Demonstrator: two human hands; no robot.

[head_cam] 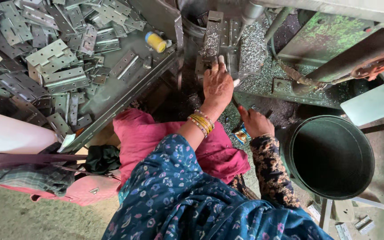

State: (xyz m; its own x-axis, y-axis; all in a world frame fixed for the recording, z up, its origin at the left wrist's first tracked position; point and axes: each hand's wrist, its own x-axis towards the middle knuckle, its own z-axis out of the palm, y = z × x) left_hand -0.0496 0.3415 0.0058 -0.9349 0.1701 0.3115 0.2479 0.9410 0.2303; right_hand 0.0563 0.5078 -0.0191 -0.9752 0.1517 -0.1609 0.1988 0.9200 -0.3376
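My left hand (218,85), with gold bangles at the wrist, reaches forward onto the machine bed. Its fingertips press and pinch a grey hinge plate (213,44) lying in the jig under the machine's spindle (252,11). My right hand (255,122), in a dark patterned sleeve, sits lower and to the right. Its fingers are curled around a dark handle (236,103) beside the bed. Metal shavings (254,49) cover the bed around the plate.
A metal tray (125,95) at the left holds a heap of several grey hinge plates (50,58) and a yellow spool (155,42). A dark round bucket (330,155) stands at the right. A pink bag (81,189) and a pink cloth (143,133) lie near my lap.
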